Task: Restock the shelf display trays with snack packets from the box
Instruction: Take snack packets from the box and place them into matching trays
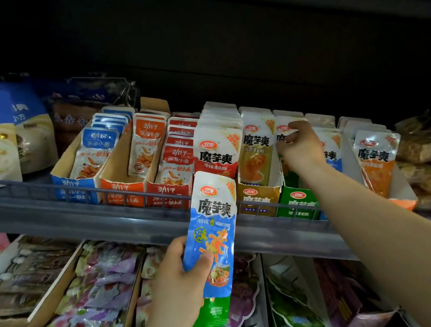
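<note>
- Now, your left hand [178,278] grips the task's packets low in the view. The thumb lies across the front of the blue packet [213,228] and the fingers wrap behind it, well below and to the left of your right fingers.
- Under that thumb a green packet [213,313] pokes out below the blue one, so you hold at least two. I cannot tell whether more are stacked behind.
- Above your left fingertips runs the shelf rail [117,190]. Lift the packets over it, since their soft corners would likely snag on the wire.
- Your right hand [300,148] is up in the green tray [297,203], with its fingers curled over the top edge of the standing packets [283,128] and gripping them.
- To do this step well, I would tip those tops toward you with the right fingers to open a gap behind them. Then feed the green packet down into that gap, printed face forward and standing upright.
- Peel the green packet away from the blue one with your left thumb first, so only one goes in at a time.
- Just to the right of your right fingers stands a row of blue-printed packets [330,151]. The blue packet probably belongs there, so save it for that row.
- The box is out of view.
</note>
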`<state>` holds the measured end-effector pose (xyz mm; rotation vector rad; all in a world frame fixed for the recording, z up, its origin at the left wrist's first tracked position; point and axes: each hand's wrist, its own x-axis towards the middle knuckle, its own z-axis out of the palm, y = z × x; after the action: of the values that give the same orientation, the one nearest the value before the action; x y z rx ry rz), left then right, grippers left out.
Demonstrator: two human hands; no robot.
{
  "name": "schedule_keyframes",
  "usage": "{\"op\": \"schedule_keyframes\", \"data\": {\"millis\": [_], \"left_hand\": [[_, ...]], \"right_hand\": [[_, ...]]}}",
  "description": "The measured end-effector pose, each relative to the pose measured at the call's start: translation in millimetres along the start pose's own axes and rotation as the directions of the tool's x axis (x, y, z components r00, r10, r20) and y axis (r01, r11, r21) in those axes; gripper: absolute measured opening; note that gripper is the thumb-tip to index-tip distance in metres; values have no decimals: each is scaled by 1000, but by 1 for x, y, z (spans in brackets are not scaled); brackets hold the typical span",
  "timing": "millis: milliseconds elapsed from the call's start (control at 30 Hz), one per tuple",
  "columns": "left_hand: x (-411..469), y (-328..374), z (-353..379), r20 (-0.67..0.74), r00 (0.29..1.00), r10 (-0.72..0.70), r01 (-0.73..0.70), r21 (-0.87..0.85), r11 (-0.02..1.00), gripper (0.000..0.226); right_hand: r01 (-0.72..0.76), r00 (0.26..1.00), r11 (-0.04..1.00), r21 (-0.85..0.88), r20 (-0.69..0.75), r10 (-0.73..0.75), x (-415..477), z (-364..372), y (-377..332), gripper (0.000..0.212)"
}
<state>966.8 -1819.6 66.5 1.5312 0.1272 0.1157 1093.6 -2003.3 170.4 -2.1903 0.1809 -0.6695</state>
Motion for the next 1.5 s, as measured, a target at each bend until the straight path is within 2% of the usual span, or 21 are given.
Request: {"op": "schedule_keyframes", "data": {"millis": [100,233,300,467,600,700,833,1033,1133,1300,1367,1500], "left_hand": [[-3,3,4,18,1000,15,-15,5,1000,18],[-9,3,11,67,998,23,-23,-5,1000,16],[-12,3,15,101,994,29,-25,-44,999,14],[-17,0,30,145,989,33,-12,-143,990,16],[-19,-2,40,184,983,25,8,-175,985,20],[-19,-3,46,191,981,19,9,-145,989,22],[-18,-6,49,209,978,21,3,-113,994,21],[-19,-3,52,289,954,82,-83,-7,997,28],[-20,-4,51,270,959,87,-93,10,996,28],[-17,-5,50,194,977,84,-92,34,995,27],[-17,-4,51,190,978,84,-93,41,995,27],[-17,-3,52,190,979,75,-83,37,996,27]], "right_hand": [[110,993,989,98,-52,-105,-28,-13,-4,36],[197,969,965,174,115,-219,-78,-32,-4,19],[193,949,956,219,205,-238,-94,-37,-1,23],[-84,892,964,253,451,-41,-106,-37,10,34],[-225,867,928,297,496,51,-106,-43,18,36],[-247,855,916,316,516,52,-103,-50,22,32],[-187,885,952,241,462,57,-97,-56,28,20],[-164,894,960,227,445,48,-83,-74,33,15],[-160,912,954,254,408,44,-74,-86,33,7],[-148,950,920,362,310,31,-58,-110,31,13],[-101,974,912,397,226,9,-51,-119,29,16],[-7,998,878,479,-57,39,-36,-135,26,21]]}}
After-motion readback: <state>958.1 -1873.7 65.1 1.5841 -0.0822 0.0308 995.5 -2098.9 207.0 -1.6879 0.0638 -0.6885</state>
